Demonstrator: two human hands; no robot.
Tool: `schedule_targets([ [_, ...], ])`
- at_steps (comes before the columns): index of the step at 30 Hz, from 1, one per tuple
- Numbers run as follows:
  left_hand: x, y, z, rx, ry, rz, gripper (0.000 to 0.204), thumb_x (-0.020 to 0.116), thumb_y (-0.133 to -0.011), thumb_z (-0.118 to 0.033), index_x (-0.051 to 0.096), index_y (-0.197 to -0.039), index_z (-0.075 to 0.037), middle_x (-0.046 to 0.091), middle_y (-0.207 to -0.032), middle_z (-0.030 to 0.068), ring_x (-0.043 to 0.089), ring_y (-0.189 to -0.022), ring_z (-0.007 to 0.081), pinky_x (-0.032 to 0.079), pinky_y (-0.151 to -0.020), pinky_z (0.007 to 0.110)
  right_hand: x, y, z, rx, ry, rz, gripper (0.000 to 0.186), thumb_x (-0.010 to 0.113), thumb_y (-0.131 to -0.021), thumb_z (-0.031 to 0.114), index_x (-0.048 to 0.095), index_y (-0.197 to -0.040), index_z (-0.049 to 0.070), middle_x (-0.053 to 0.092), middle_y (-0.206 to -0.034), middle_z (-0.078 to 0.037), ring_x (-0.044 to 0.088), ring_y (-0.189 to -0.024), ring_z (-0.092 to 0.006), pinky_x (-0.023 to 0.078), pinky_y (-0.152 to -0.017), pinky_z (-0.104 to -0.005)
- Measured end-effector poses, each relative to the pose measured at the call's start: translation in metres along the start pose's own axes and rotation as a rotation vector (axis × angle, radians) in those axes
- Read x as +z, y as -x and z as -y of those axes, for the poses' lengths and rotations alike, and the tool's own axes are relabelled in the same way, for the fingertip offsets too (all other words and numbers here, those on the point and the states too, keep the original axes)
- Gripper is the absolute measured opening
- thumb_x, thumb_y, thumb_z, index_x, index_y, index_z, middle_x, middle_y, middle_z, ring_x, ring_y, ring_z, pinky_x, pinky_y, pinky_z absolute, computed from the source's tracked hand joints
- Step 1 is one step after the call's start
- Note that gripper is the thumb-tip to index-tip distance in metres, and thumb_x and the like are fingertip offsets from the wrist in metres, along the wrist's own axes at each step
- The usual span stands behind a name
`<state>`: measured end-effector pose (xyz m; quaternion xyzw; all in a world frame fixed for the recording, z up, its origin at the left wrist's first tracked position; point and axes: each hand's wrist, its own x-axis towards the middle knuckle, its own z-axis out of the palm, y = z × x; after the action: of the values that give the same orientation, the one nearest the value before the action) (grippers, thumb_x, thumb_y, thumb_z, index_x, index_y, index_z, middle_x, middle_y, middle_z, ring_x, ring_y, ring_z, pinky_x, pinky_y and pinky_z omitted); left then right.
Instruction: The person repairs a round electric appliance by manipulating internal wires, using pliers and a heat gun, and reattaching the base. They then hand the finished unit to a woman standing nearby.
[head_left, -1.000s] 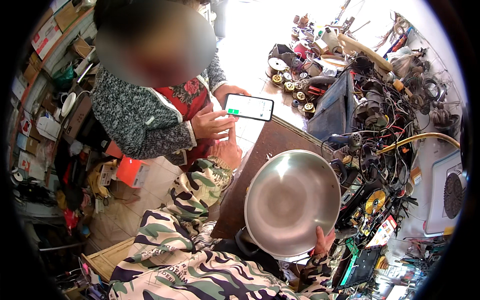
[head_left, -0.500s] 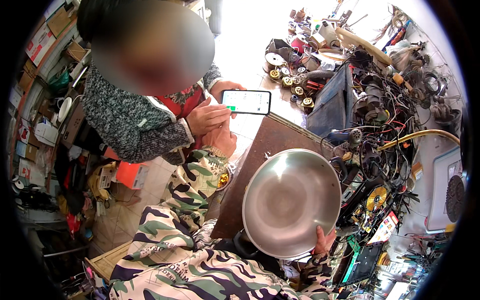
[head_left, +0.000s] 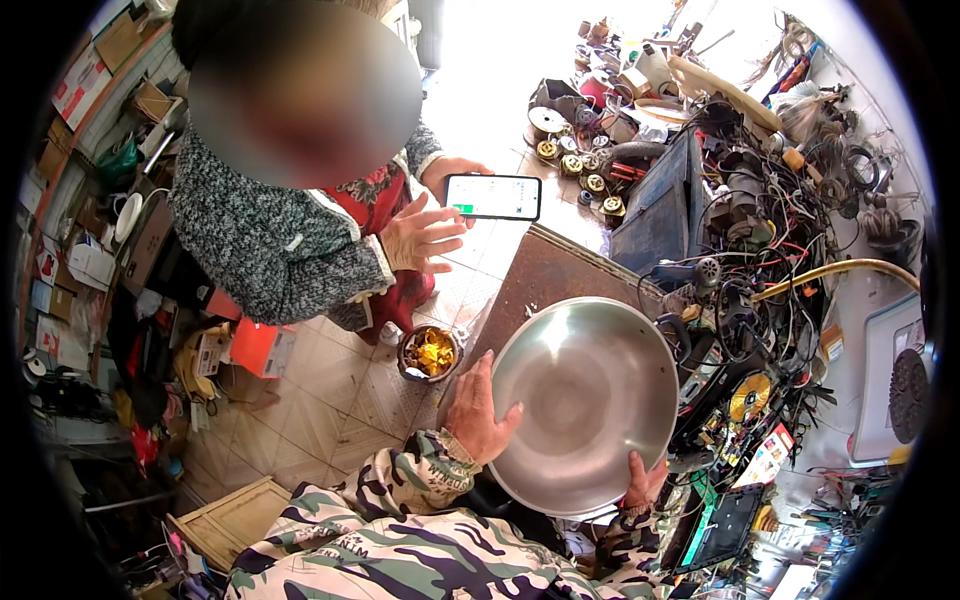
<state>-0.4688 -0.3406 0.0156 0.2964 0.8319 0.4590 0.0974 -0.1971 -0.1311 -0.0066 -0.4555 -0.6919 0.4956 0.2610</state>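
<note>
A wide, shallow silver metal wok (head_left: 585,400) tilts toward me over the brown tabletop (head_left: 545,268). My right hand (head_left: 645,482) grips its lower right rim, thumb on the inner face and fingers hidden behind. At the wok's left edge is my left hand (head_left: 480,420), fingers stretched out and thumb pointing at the rim; whether it touches the metal I cannot tell. Across from me a person in a grey knit jacket (head_left: 290,235) holds a lit smartphone (head_left: 492,197). That person's other hand (head_left: 422,236) hovers with fingers spread beside the screen.
Motors, cables and tools crowd the right side around a dark metal box (head_left: 660,205). On the tiled floor stands a round bin (head_left: 430,354) with yellow scraps. A wooden drawer (head_left: 235,515) lies lower left, and an orange box (head_left: 260,345) sits near the shelves.
My left hand has drawn back from the phone, down to the wok's left edge. The other person's free hand has spread its fingers. My right hand keeps its grip.
</note>
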Motion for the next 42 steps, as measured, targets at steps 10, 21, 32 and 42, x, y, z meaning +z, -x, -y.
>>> schedule_targets([
  [10,0.005,-0.005,0.006,0.065,-0.029,-0.037,0.079,0.071,-0.080,-0.011,0.030,-0.144,0.009,0.049,-0.135,0.0310,0.049,-0.124,0.0465,0.040,-0.107,0.050,0.002,-0.001,-0.003,0.008,-0.016,-0.030,0.053,0.076,-0.083,0.026,0.059,-0.123,-0.005,0.068,-0.108,-0.016,0.065,-0.098,-0.0254,0.050,-0.089,-0.0380],
  [21,0.006,-0.004,0.005,0.029,-0.026,-0.035,0.082,0.072,-0.079,-0.013,0.030,-0.146,0.008,0.051,-0.133,0.0301,0.050,-0.123,0.0445,0.041,-0.106,0.048,0.000,-0.003,-0.009,-0.028,-0.026,0.005,0.048,0.075,-0.085,0.022,0.059,-0.123,-0.003,0.068,-0.108,-0.012,0.064,-0.097,-0.0209,0.050,-0.089,-0.0336],
  [32,0.006,-0.006,0.005,0.010,-0.046,-0.026,0.080,0.070,-0.080,-0.013,0.030,-0.146,0.007,0.052,-0.131,0.0308,0.051,-0.122,0.0447,0.041,-0.106,0.048,0.001,-0.005,-0.016,-0.031,-0.071,-0.003,0.051,0.076,-0.084,0.021,0.058,-0.123,-0.005,0.068,-0.110,-0.016,0.065,-0.100,-0.0247,0.050,-0.091,-0.0370],
  [42,0.011,-0.004,0.009,0.010,-0.055,-0.080,0.079,0.071,-0.077,-0.010,0.033,-0.145,0.004,0.053,-0.127,0.0291,0.053,-0.119,0.0448,0.042,-0.103,0.048,0.007,-0.002,0.001,-0.062,-0.089,-0.017,0.050,0.074,-0.086,0.028,0.061,-0.121,-0.004,0.069,-0.106,-0.013,0.064,-0.094,-0.0215,0.050,-0.086,-0.0353],
])
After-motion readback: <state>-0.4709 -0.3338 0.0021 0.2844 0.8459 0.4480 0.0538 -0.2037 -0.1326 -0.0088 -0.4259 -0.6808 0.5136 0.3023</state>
